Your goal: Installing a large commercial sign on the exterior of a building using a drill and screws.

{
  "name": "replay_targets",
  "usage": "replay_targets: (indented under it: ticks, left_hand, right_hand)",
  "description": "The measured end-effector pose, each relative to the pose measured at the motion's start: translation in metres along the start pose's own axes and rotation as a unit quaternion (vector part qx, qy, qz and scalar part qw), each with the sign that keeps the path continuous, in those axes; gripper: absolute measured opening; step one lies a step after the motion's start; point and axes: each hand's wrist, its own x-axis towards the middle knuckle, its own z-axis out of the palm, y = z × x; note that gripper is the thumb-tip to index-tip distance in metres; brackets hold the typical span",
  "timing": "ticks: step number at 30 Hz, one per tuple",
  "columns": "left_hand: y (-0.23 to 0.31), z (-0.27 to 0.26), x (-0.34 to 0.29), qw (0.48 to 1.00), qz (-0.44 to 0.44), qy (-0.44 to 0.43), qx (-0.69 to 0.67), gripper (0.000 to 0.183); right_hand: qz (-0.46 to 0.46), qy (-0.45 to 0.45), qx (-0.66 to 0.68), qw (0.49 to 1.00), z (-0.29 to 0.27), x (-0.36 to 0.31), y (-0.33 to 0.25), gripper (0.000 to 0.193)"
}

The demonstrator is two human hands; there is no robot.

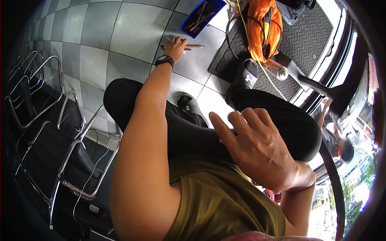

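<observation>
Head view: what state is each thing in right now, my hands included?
Left hand: down at the floor, fingers bent over a slim pointed tool; grip unclear.
Slim pointed tool: partly covered by that hand.
Right hand: raised, fingers apart, palm hidden.
Wristwatch: strapped on left wrist.
Blue tray: open, slim items inside.
Orange fabric: bunched up.

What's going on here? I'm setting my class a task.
The person's left hand is down at the tiled floor, over a slim pointed tool; its grip is unclear. The right hand is raised, fingers loosely bent, with nothing visible in it. A blue tray of slender items sits beyond the tool.
</observation>
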Motion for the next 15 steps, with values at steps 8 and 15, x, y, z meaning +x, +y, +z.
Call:
replay_targets:
  ticks: [8, 15]
  left_hand:
    - [0.016, 0.022, 0.002, 0.999, -0.001, 0.028, 0.03, 0.016]
    - [-0.002, -0.016, 0.003, 0.902, -0.06, -0.307, -0.297, 0.018]
  right_hand:
    - [0.0, 0.025, -0.033, 0.999, 0.003, 0.002, 0.002, 0.048]
    - [-0.004, 0.038, -0.066, 0.997, 0.002, 0.005, 0.001, 0.044]
